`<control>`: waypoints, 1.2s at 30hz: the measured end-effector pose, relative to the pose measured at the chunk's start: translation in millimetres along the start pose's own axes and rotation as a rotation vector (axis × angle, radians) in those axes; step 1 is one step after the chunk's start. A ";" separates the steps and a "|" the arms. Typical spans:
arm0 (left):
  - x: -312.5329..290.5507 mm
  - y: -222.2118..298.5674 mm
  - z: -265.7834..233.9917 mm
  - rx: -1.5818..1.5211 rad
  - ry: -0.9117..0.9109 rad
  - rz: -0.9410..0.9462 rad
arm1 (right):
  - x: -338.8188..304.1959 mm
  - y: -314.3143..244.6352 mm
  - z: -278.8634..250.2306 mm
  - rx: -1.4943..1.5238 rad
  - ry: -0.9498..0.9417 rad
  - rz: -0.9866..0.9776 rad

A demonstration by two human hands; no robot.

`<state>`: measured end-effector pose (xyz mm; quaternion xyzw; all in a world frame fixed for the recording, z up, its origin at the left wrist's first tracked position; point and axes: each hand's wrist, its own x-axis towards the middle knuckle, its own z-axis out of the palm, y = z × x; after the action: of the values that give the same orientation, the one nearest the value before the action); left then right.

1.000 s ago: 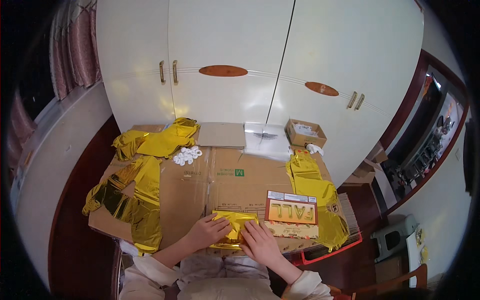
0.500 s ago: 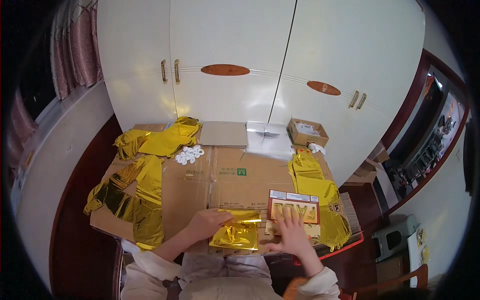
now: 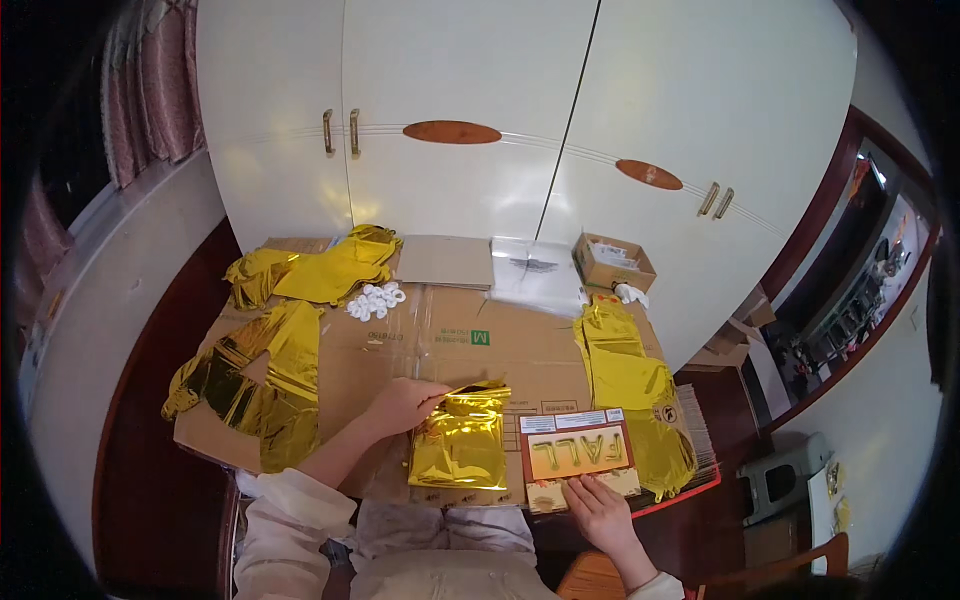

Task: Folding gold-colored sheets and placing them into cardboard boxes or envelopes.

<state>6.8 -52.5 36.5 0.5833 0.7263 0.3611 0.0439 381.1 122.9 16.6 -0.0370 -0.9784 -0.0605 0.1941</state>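
A folded packet of shiny gold foil (image 3: 458, 445) lies on the cardboard in front of me. My left hand (image 3: 408, 402) pinches its upper left edge, where the foil rises a little. To its right is a printed card (image 3: 575, 455) in dark red and orange with gold balloon-like letters on it. Its lower edge is between the fingers of my right hand (image 3: 600, 515); the thumb is mostly hidden. Flat gold foil balloons (image 3: 295, 370) are spread at the left of the table, and more gold foil (image 3: 630, 375) lies right of the card.
White rings (image 3: 376, 300) sit in a small pile at the back left. Along the back are a grey-brown board (image 3: 445, 262), clear plastic sleeves (image 3: 535, 270) and a small carton (image 3: 615, 262) of white packets. White cabinet doors (image 3: 450, 190) stand behind the table. A grey stool (image 3: 780, 478) is at right.
My right hand has slid from the card's face down to its lower edge, and the card has shifted slightly left and nearer. My left hand has moved up with the foil's upper edge.
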 end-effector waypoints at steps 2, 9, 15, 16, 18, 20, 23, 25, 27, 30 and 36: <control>1.8 -2.7 0.0 0.024 -0.011 -0.008 | -0.8 -2.1 -4.8 -0.028 0.147 0.031; 3.5 0.6 -4.3 0.005 -0.062 -0.091 | 47.2 -72.4 -72.4 0.005 0.159 -0.216; 4.9 -2.6 -2.6 -0.013 -0.070 -0.130 | 92.0 -118.1 -25.9 0.082 0.162 -0.462; 5.3 -2.1 -2.5 -0.021 -0.074 -0.141 | 96.2 -120.8 -16.9 0.079 0.151 -0.451; 3.6 -5.5 -0.3 -0.006 -0.087 -0.125 | 101.8 -124.4 0.6 0.064 0.127 -0.433; 1.2 -7.0 0.9 -0.006 -0.087 -0.119 | 104.0 -124.2 8.7 0.069 0.088 -0.406; -4.4 -3.6 1.7 -0.024 -0.081 -0.111 | 103.9 -124.3 17.8 0.091 0.049 -0.374; -5.7 -3.1 1.7 -0.028 -0.080 -0.085 | 103.2 -123.1 24.4 0.110 0.041 -0.362; -7.4 -6.3 4.2 -0.018 -0.077 -0.076 | 102.5 -121.2 31.1 0.135 0.040 -0.356; -12.6 -9.9 6.1 -0.018 -0.053 -0.037 | 103.6 -118.0 36.8 0.203 -0.022 -0.326; -28.9 -7.8 9.4 0.055 -0.054 0.043 | 105.3 -111.0 45.9 0.251 -0.065 -0.247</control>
<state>14.1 -73.9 14.7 0.6091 0.7218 0.3261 0.0397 256.1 24.3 3.4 0.1061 -0.9811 0.0398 0.1566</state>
